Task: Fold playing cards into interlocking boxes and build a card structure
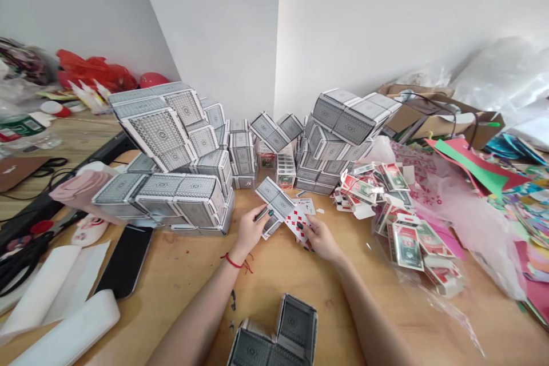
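Note:
My left hand (253, 230) is closed on a grey patterned card box (274, 199), held tilted above the wooden table (184, 274). My right hand (317, 237) pinches a fan of playing cards (297, 220) with a red diamond face showing, right next to the box. A red string bracelet (234, 263) circles my left wrist. Both hands meet at the table's middle, just in front of the stacked boxes.
Stacks of grey card boxes (171, 154) stand at the left and at the back right (343, 120). Red-and-green flat packets (403, 229) lie in plastic at right. More grey boxes (278, 337) sit near my body. A dark phone (126, 260) and white paper (51, 291) lie left.

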The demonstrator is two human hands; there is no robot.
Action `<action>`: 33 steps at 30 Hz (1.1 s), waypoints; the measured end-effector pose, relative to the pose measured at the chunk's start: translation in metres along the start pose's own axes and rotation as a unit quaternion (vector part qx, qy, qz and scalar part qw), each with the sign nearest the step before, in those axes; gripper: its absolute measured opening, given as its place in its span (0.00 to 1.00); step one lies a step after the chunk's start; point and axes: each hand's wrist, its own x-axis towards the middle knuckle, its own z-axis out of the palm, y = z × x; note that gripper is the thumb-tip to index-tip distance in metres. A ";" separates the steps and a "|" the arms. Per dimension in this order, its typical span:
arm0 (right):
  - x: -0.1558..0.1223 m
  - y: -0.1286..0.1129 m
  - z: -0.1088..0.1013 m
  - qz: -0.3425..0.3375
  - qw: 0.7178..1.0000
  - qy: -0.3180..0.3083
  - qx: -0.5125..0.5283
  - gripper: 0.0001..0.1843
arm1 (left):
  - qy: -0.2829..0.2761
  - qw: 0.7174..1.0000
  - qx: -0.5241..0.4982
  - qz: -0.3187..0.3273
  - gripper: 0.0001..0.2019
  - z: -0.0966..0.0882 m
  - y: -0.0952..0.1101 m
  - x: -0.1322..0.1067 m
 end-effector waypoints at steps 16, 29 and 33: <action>0.000 0.003 -0.015 0.055 0.998 -0.021 -0.031 0.16 | -0.032 0.999 0.005 0.008 0.14 -0.001 0.002 -0.004; 0.002 0.004 -0.008 0.043 0.995 0.072 -0.059 0.20 | -0.065 0.998 0.002 -0.012 0.17 -0.004 0.002 0.002; 0.002 0.001 -0.006 -0.025 0.988 0.103 -0.116 0.20 | -0.074 0.997 0.010 -0.010 0.16 -0.005 0.004 0.002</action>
